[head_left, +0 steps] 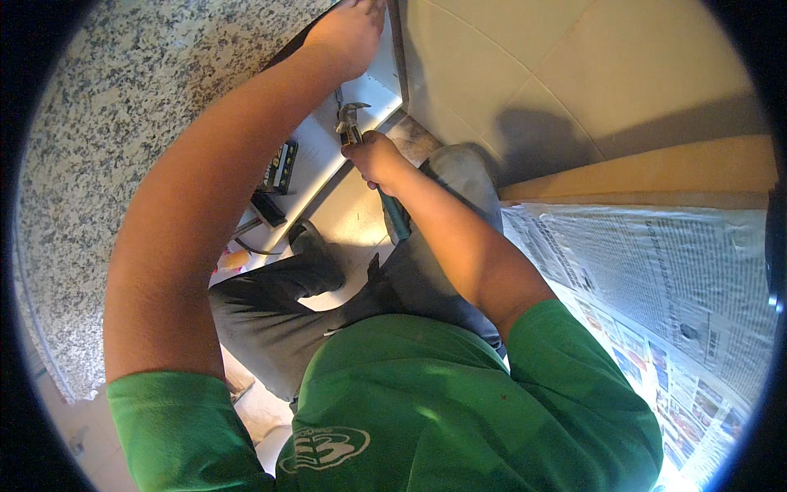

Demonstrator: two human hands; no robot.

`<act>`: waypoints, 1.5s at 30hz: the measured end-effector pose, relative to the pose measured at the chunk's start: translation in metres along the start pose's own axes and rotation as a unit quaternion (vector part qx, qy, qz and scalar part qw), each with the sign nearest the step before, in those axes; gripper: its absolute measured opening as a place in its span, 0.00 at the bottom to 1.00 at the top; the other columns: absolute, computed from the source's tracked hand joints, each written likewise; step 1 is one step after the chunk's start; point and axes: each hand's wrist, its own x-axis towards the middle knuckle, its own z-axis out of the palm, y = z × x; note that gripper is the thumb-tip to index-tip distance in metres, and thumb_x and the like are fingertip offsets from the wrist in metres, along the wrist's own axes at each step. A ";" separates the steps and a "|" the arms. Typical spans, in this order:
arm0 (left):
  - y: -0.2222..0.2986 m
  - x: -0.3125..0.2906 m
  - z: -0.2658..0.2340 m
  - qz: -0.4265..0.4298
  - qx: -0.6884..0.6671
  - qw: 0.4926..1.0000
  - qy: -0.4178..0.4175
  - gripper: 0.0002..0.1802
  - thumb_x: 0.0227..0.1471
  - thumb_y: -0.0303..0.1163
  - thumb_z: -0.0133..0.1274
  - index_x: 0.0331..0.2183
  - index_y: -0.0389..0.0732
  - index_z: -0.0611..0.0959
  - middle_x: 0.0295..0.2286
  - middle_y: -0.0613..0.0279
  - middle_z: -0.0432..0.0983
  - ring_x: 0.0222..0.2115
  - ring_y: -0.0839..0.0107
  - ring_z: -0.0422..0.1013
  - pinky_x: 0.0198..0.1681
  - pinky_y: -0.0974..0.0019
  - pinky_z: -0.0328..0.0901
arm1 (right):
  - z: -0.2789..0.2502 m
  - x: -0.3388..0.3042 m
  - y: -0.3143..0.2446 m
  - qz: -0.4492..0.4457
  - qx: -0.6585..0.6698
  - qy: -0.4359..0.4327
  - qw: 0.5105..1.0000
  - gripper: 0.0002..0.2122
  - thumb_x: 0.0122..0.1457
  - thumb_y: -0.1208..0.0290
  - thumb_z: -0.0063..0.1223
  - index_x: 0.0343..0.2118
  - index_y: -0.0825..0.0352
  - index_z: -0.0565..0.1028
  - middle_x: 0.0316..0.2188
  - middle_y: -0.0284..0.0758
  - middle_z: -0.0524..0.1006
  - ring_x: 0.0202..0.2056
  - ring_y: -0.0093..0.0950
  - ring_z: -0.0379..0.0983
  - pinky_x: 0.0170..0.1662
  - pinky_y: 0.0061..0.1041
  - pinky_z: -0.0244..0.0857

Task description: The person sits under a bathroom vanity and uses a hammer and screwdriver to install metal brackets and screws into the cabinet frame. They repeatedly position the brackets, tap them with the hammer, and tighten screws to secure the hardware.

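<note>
My right hand [379,161] is wrapped round the dark green handle of a claw hammer [349,117]. The hammer's metal head points up and away from me, just past the edge of a white cabinet shelf [316,156]. At the top of the view my left hand [348,37] reaches over the corner of the speckled stone countertop [180,74], close to the wall. Its fingers look bent and pressed together. The picture's upper edge cuts off part of them, so what they hold is hidden.
Inside the cabinet lie a black box with yellow print [281,168] and a dark block-shaped thing [268,209]. A tiled wall [525,49] rises at the right. Newspaper sheets [656,254] hang along a wooden panel [639,176] beside my right arm. My bent legs are below.
</note>
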 end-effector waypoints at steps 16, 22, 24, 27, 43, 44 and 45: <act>0.002 0.011 0.013 -0.037 -0.079 0.994 -0.061 0.35 0.60 0.33 0.38 0.63 0.24 0.57 0.64 0.43 0.55 0.63 0.52 0.55 0.68 0.54 0.45 | 0.000 0.005 0.001 -0.009 -0.039 -0.005 0.999 0.21 0.55 0.61 0.57 0.43 0.76 0.72 0.25 0.44 0.76 0.21 0.36 0.74 0.21 0.37 0.68; 0.003 0.011 -0.014 -0.023 -0.077 0.991 -0.108 0.34 0.60 0.35 0.40 0.63 0.26 0.60 0.63 0.46 0.58 0.62 0.53 0.56 0.66 0.54 0.47 | -0.002 -0.001 -0.001 -0.020 -0.035 -0.009 0.999 0.20 0.55 0.62 0.57 0.44 0.74 0.72 0.24 0.43 0.76 0.21 0.36 0.73 0.21 0.37 0.68; 0.000 0.015 -0.047 0.026 -0.038 0.984 -0.171 0.35 0.59 0.36 0.40 0.63 0.25 0.59 0.64 0.47 0.57 0.63 0.53 0.54 0.67 0.52 0.45 | -0.005 0.000 0.000 -0.013 -0.035 0.000 0.999 0.20 0.55 0.62 0.56 0.44 0.73 0.72 0.24 0.43 0.75 0.21 0.35 0.73 0.21 0.36 0.68; 0.006 0.014 -0.030 -0.023 -0.001 0.993 -0.118 0.36 0.59 0.38 0.42 0.63 0.26 0.59 0.65 0.48 0.55 0.65 0.52 0.50 0.67 0.49 0.43 | 0.000 0.000 -0.003 -0.007 -0.041 -0.002 0.999 0.18 0.55 0.62 0.55 0.43 0.72 0.72 0.24 0.42 0.75 0.21 0.35 0.72 0.21 0.36 0.67; 0.059 -0.138 0.031 -0.188 -0.472 0.858 0.077 0.21 0.54 0.41 0.52 0.19 0.33 0.79 0.20 0.40 0.74 0.24 0.42 0.73 0.31 0.44 0.67 | -0.020 -0.008 -0.017 -0.094 0.400 -0.008 0.912 0.07 0.65 0.68 0.48 0.34 0.63 0.67 0.17 0.32 0.66 0.14 0.26 0.63 0.15 0.28 0.57; 0.067 -0.163 0.042 -0.211 -0.503 0.837 0.050 0.20 0.53 0.39 0.52 0.19 0.33 0.79 0.20 0.40 0.74 0.23 0.42 0.73 0.30 0.46 0.67 | -0.022 -0.014 -0.024 -0.117 0.456 -0.033 0.881 0.07 0.67 0.66 0.48 0.34 0.62 0.66 0.16 0.31 0.66 0.14 0.25 0.63 0.15 0.28 0.57; 0.081 -0.189 0.048 -0.243 -0.498 0.829 0.073 0.20 0.54 0.39 0.52 0.19 0.32 0.78 0.19 0.41 0.74 0.22 0.43 0.73 0.28 0.47 0.67 | -0.022 -0.023 -0.035 -0.126 0.449 0.002 0.885 0.10 0.68 0.61 0.48 0.34 0.61 0.67 0.16 0.28 0.65 0.13 0.23 0.61 0.15 0.25 0.56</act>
